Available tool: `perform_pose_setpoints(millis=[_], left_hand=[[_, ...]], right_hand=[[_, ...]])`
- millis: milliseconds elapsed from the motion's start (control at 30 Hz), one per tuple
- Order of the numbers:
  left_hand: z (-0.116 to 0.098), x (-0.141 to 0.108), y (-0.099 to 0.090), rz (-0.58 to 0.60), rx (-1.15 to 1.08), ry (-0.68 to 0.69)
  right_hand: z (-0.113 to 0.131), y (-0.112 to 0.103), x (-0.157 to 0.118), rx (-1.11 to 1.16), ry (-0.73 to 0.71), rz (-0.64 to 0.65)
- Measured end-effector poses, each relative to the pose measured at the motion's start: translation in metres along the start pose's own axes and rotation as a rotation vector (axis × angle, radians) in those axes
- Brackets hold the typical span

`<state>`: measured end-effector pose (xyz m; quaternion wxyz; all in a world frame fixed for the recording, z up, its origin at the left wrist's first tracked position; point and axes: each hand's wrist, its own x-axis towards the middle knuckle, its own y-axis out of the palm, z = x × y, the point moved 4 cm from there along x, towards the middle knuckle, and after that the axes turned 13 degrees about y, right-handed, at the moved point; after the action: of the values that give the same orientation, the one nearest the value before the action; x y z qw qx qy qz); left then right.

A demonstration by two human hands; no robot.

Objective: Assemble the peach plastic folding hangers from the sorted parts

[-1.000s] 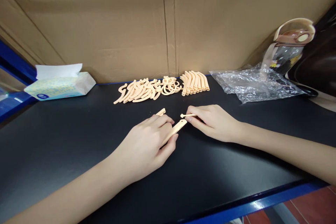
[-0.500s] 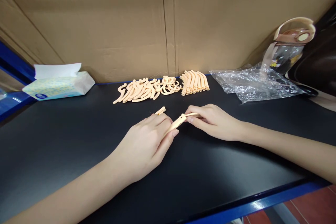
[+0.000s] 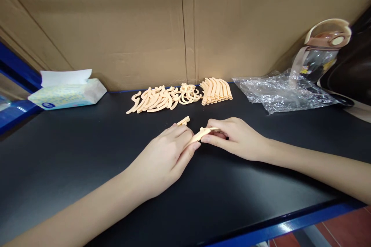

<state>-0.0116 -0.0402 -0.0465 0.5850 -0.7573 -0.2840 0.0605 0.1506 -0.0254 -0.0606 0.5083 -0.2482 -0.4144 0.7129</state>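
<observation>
My left hand (image 3: 166, 156) is closed around a beige plastic piece (image 3: 199, 135) that looks like a folding-hanger arm. Another beige end (image 3: 183, 120) pokes out beyond its knuckles; whether both belong to one part I cannot tell. My right hand (image 3: 242, 139) pinches a thin beige piece (image 3: 214, 128), perhaps a hanger hook, against the tip of the left hand's piece. Most of that thin piece is hidden by the fingers. Behind the hands lie a pile of curved beige arms (image 3: 156, 100), some hook-shaped pieces (image 3: 189, 95) and a row of bent hollow arms (image 3: 216, 92).
A tissue pack (image 3: 68, 94) sits at the back left of the black table (image 3: 72, 154). Crumpled clear plastic bags (image 3: 285, 92) lie at the back right, beside a drinking bottle (image 3: 321, 60). A cardboard wall (image 3: 130, 27) closes off the back.
My right fingers have shifted slightly, with the thumb now further left at the joint. The thin piece shows less between the fingers. The view has moved a little.
</observation>
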Motion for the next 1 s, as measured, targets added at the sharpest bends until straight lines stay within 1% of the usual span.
perform_pose_setpoints(millis=[67,333,500,600,767,1000], left_hand=[[0.0011,0.0007,-0.0006,0.006,0.008,-0.011],[0.0031,0.0006,-0.0014,-0.001,0.038,-0.021],[0.0043,0.0001,-0.0016,0.006,0.041,-0.033],[0.0051,0.0001,-0.0005,-0.014,0.007,-0.018],[0.0055,0.0003,0.0015,-0.036,-0.044,-0.006],[0.0065,0.0016,0.0026,-0.019,-0.061,0.003]], right_hand=[[-0.0017,-0.0004,0.0002,-0.002,0.027,-0.016],[-0.0056,-0.0029,0.0017,-0.006,0.047,-0.074],[-0.0058,-0.0035,0.0022,0.015,0.019,-0.039],[-0.0061,-0.0035,0.0017,0.055,0.002,-0.008],[-0.0059,-0.0041,0.0020,0.075,-0.027,-0.020],[-0.0059,-0.0033,0.0025,0.035,-0.035,-0.024]])
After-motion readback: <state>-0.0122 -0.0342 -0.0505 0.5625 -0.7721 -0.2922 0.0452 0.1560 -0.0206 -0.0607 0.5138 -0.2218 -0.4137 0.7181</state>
